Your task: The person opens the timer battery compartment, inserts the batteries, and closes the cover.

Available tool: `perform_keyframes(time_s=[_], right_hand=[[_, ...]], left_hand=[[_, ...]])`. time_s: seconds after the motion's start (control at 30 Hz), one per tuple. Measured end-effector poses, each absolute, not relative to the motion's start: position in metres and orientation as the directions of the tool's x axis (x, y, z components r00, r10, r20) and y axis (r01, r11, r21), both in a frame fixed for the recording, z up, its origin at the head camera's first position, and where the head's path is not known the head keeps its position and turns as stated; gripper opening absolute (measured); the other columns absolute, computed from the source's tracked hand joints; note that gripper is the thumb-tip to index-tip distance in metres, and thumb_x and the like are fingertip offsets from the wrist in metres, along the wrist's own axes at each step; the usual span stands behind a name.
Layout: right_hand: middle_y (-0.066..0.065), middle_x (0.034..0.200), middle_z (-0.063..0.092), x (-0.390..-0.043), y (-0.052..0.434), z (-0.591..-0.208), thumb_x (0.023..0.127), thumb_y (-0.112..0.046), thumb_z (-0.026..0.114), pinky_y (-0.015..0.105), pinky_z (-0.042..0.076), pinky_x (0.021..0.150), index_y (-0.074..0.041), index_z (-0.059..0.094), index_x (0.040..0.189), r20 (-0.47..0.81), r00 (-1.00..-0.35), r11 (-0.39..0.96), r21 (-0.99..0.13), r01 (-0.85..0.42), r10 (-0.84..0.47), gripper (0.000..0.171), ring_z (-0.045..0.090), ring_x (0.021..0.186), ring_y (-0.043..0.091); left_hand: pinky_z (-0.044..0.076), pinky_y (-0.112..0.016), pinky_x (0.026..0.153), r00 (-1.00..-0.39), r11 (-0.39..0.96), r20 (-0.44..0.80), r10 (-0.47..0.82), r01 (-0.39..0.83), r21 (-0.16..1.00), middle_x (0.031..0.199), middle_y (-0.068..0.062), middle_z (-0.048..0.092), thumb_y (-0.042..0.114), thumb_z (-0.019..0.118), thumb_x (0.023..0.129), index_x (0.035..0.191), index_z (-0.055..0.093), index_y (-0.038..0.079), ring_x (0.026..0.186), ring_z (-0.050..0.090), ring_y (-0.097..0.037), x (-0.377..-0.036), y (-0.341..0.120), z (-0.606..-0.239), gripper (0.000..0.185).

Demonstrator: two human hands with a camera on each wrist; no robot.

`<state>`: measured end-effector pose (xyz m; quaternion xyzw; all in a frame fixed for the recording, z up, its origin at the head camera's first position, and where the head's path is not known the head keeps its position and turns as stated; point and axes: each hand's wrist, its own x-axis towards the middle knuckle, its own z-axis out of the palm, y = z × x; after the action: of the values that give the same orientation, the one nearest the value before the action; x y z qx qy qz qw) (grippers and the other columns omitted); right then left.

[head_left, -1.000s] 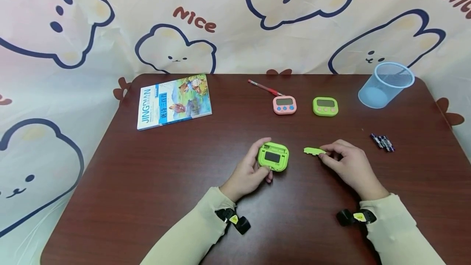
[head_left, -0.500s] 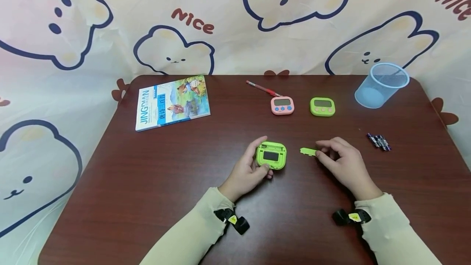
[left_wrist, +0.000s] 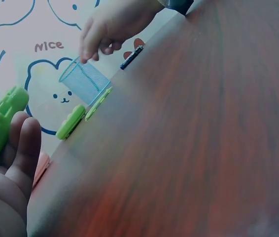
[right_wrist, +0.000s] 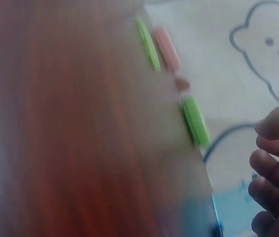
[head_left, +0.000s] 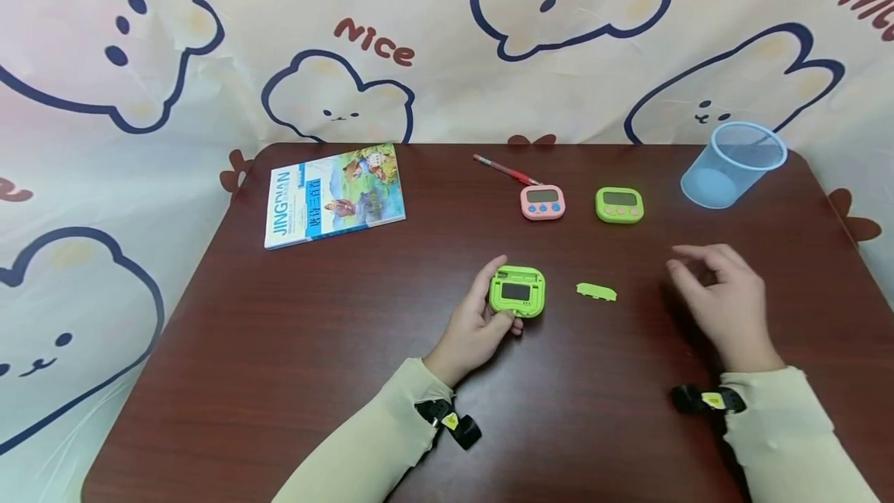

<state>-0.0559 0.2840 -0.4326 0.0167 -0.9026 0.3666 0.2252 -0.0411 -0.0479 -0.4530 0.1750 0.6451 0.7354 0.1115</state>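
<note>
Holding a green timer with its back turned up, the left hand keeps its thumb on the lower edge and its fingers around the left side and underneath. The small green cover lies apart from it on the table, between the two hands, so a slot near the upper edge of the timer is uncovered; whether any cell sits inside is too small to tell. The right hand is to the right of the cover and does not touch it; its fingers are loosely bent, thumb and forefinger only a narrow gap apart, and no thing is seen in them. From the left wrist view, what looks like batteries lies on the table near this hand; in the head view they are not visible, probably hidden behind the hand. Farther back are a second green timer, a pink timer and a blue basket. In my judgement, the step in hand is between removing the cover and filling the slot. The next move would call for a fine pinch on one battery, while the held timer stays steady and level.
</note>
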Motion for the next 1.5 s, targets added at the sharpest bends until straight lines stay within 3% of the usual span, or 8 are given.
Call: perform_keyframes(time_s=[0.2, 0.33, 0.43, 0.53, 0.87, 1.1, 1.33, 1.5], right_hand=[[0.012, 0.109, 0.062, -0.054, 0.337, -0.427, 0.098, -0.021, 0.065, 0.014, 0.036, 0.068, -0.003, 0.071, 0.119, 0.249, -0.949, 0.827, -0.562, 0.02, 0.192, 0.029, 0.044, 0.085, 0.002], [0.028, 0.121, 0.057, -0.061, 0.364, -0.424, 0.102, -0.024, 0.057, 0.043, 0.049, 0.079, 0.003, 0.064, 0.124, 0.089, -0.975, 0.869, -0.476, 0.137, 0.202, 0.036, 0.053, 0.099, 0.033], [0.036, 0.124, 0.054, -0.066, 0.377, -0.425, 0.103, -0.025, 0.055, 0.068, 0.042, 0.087, 0.007, 0.061, 0.123, -0.035, -0.978, 0.879, -0.432, 0.201, 0.206, 0.038, 0.049, 0.109, 0.051], [0.038, 0.121, 0.055, -0.067, 0.384, -0.425, 0.104, -0.024, 0.054, 0.071, 0.04, 0.09, 0.009, 0.06, 0.121, -0.102, -0.966, 0.883, -0.39, 0.26, 0.239, 0.038, 0.048, 0.11, 0.054], [0.038, 0.114, 0.057, -0.066, 0.392, -0.424, 0.1, -0.024, 0.06, 0.066, 0.045, 0.08, 0.013, 0.061, 0.113, -0.13, -0.954, 0.88, -0.368, 0.3, 0.271, 0.039, 0.051, 0.099, 0.053], [0.035, 0.113, 0.059, -0.058, 0.381, -0.42, 0.1, -0.026, 0.06, 0.051, 0.047, 0.068, 0.009, 0.062, 0.114, -0.078, -0.954, 0.861, -0.414, 0.295, 0.289, 0.038, 0.053, 0.094, 0.046], [0.023, 0.104, 0.07, -0.047, 0.337, -0.406, 0.1, -0.028, 0.063, 0.013, 0.043, 0.055, -0.003, 0.068, 0.12, 0.061, -0.98, 0.821, -0.557, 0.125, 0.19, 0.033, 0.054, 0.072, 0.002], [0.013, 0.096, 0.07, -0.043, 0.295, -0.397, 0.092, -0.019, 0.075, 0.011, 0.042, 0.059, -0.007, 0.073, 0.114, 0.17, -0.981, 0.786, -0.617, -0.037, 0.088, 0.026, 0.05, 0.074, -0.001]], left_hand=[[0.06, -0.034, 0.071, -0.917, -0.118, 0.123, 0.379, 0.084, 0.99, 0.119, -0.032, 0.056, -0.016, 0.042, 0.089, 0.158, 0.021, 0.005, 0.076, 0.062, -0.024, -0.04, -0.046, -0.451, 0.075], [0.06, -0.034, 0.071, -0.914, -0.07, 0.119, 0.388, 0.1, 0.993, 0.116, -0.023, 0.058, -0.014, 0.045, 0.088, 0.158, 0.025, 0.008, 0.077, 0.062, -0.026, -0.04, -0.047, -0.452, 0.076], [0.06, -0.033, 0.07, -0.914, -0.047, 0.104, 0.392, 0.093, 0.995, 0.115, -0.02, 0.059, -0.013, 0.047, 0.088, 0.158, 0.027, 0.01, 0.077, 0.063, -0.023, -0.041, -0.048, -0.453, 0.077], [0.06, -0.033, 0.07, -0.914, -0.045, 0.095, 0.395, 0.085, 0.995, 0.114, -0.019, 0.059, -0.012, 0.047, 0.088, 0.158, 0.026, 0.01, 0.076, 0.062, -0.02, -0.041, -0.048, -0.453, 0.076], [0.06, -0.034, 0.071, -0.915, -0.057, 0.098, 0.391, 0.082, 0.995, 0.121, -0.02, 0.057, -0.012, 0.047, 0.088, 0.157, 0.027, 0.009, 0.078, 0.062, -0.02, -0.041, -0.048, -0.452, 0.075], [0.055, -0.018, 0.069, -0.914, -0.064, 0.109, 0.39, 0.091, 0.994, 0.127, -0.023, 0.059, -0.016, 0.056, 0.086, 0.152, 0.031, 0.003, 0.087, 0.063, -0.013, -0.041, -0.046, -0.454, 0.074], [0.058, -0.019, 0.075, -0.908, -0.106, 0.086, 0.41, 0.047, 0.993, 0.128, -0.032, 0.056, -0.021, 0.059, 0.083, 0.148, 0.03, -0.006, 0.096, 0.064, -0.017, -0.042, -0.046, -0.451, 0.074], [0.06, -0.027, 0.081, -0.899, -0.118, 0.1, 0.427, 0.055, 0.991, 0.131, -0.029, 0.056, -0.022, 0.061, 0.083, 0.147, 0.031, -0.006, 0.103, 0.065, -0.026, -0.042, -0.046, -0.45, 0.073]])
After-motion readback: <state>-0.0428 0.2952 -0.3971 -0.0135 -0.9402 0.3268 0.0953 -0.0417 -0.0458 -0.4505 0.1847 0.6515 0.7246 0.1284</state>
